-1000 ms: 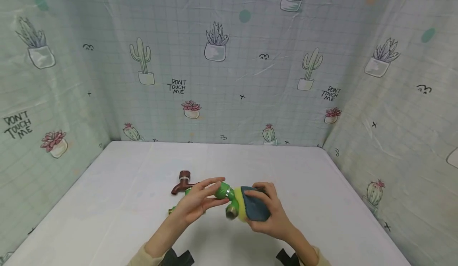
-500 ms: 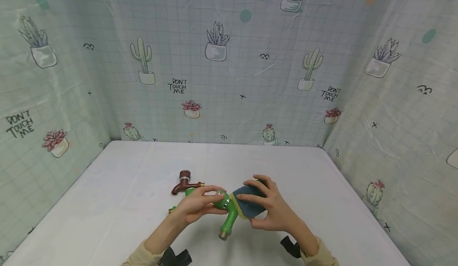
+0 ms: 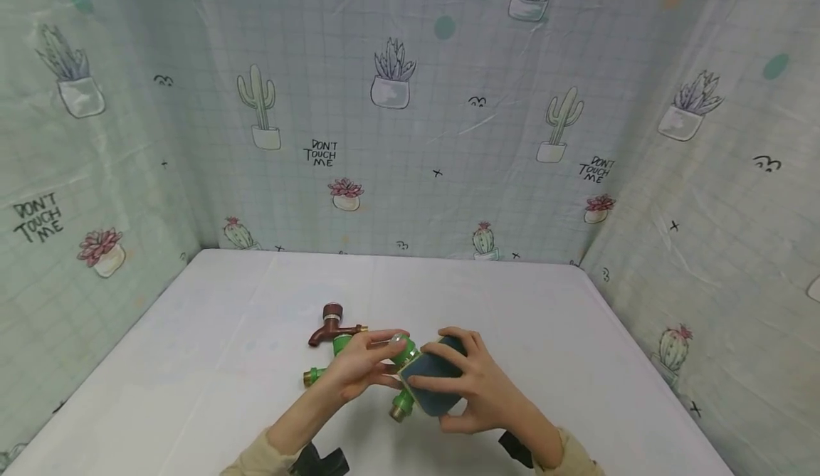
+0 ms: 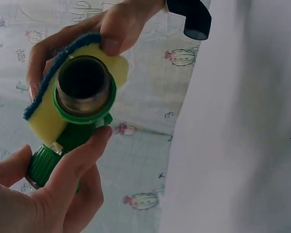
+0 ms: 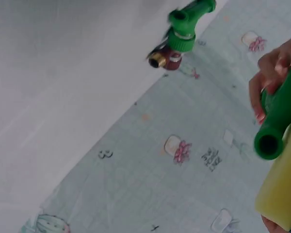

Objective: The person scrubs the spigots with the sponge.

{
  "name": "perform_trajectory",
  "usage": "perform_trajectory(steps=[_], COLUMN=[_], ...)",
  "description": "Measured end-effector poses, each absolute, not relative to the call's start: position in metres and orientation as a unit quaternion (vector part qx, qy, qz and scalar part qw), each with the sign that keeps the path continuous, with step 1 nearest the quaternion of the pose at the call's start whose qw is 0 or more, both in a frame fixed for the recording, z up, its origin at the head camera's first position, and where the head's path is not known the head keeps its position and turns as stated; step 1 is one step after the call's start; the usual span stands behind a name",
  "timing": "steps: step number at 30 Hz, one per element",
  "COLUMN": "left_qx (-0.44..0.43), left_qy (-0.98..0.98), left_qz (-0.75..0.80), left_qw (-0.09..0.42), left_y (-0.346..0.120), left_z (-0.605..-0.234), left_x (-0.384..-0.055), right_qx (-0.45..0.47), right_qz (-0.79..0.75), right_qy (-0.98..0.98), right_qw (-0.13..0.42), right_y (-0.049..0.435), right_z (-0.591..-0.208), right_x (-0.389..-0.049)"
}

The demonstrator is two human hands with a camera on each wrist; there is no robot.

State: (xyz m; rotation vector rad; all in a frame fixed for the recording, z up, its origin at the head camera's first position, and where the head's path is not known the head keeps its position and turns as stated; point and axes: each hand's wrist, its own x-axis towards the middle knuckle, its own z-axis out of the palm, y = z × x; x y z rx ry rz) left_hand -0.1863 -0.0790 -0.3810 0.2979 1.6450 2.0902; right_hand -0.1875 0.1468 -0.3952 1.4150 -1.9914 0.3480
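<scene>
My left hand (image 3: 361, 368) grips a green tap (image 4: 80, 133) by its ribbed knob (image 4: 44, 165), thumb on one side and fingers on the other. The tap's threaded metal end (image 4: 83, 82) faces the left wrist camera. In my right hand (image 3: 483, 383) is a sponge (image 3: 434, 383), yellow with a dark blue scouring side. Its yellow face (image 4: 48, 127) lies against the tap's body, while my right fingers spread over the blue side. In the head view the sponge covers part of the tap, whose lower end (image 3: 401, 406) shows below it.
On the white table (image 3: 256, 305), left of my hands, lie a dark red tap (image 3: 331, 325) and another green tap (image 3: 314, 377), the latter partly hidden by my left hand. A curtain with cactus prints (image 3: 435, 134) stands behind and at both sides.
The green tap has turned in my left hand, its threaded end swinging lower. My right hand has shifted the sponge left over the tap's body, blue side now facing up more.
</scene>
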Motion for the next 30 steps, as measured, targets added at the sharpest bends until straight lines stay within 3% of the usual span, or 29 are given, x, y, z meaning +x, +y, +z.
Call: perform_trajectory(steps=[10,18,30], left_qx=[0.095,0.119,0.111], left_qy=[0.597,0.630,0.671], left_qz=[0.771,0.749,0.719], left_qw=[0.200,0.166,0.145], left_y=[-0.080,-0.077,-0.082], left_z=[-0.384,-0.379,-0.381], left_x=[-0.189,-0.189,-0.185], right_qx=[0.450,0.509,0.375], right_qz=[0.141,0.137,0.131], right_qy=[-0.793,-0.777,-0.849], right_qw=[0.385,0.343,0.347], right_y=[0.164,0.150,0.169], right_z=[-0.397,-0.398,-0.387], right_x=[-0.211,-0.195,-0.209])
